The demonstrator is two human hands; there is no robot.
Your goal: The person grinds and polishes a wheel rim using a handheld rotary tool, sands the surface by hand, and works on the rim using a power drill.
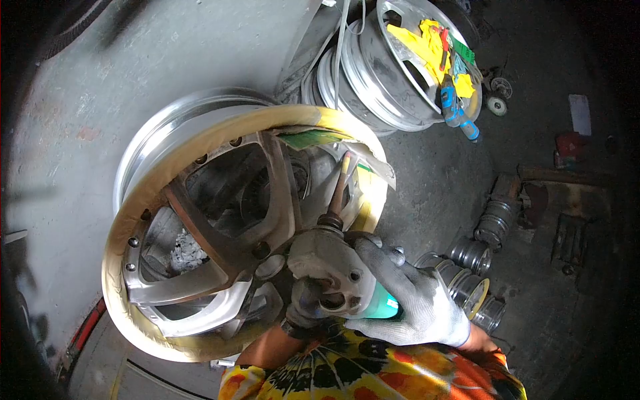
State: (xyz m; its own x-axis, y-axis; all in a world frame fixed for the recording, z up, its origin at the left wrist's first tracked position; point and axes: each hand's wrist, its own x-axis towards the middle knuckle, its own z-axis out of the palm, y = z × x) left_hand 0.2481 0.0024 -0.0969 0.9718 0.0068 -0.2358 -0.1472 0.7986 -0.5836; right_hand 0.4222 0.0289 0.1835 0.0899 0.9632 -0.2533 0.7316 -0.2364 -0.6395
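A large spoked wheel rim (pixel 239 272) lies before me, its outer lip wrapped in yellowish masking tape (pixel 127 223). Over its right side is a power tool (pixel 327 267) with a grey metal head, a green body and a rod-like part pointing up. My right hand (pixel 417 287), in a pale grey glove, is wrapped round the tool's green body. On the tool's left side, my left hand (pixel 307 303), in a dark glove, is closed against the head; its fingers are partly shadowed. A green and white sheet (pixel 310 139) sits under the tape at the rim's top.
Stacked rims (pixel 367 73) stand at the top, bearing a yellow cloth (pixel 427 47) and a blue tool (pixel 450 103). Another rim (pixel 150 137) lies behind the taped one. Smaller metal rims (pixel 470 255) are on the floor at right. A grey wall (pixel 67 153) is at left.
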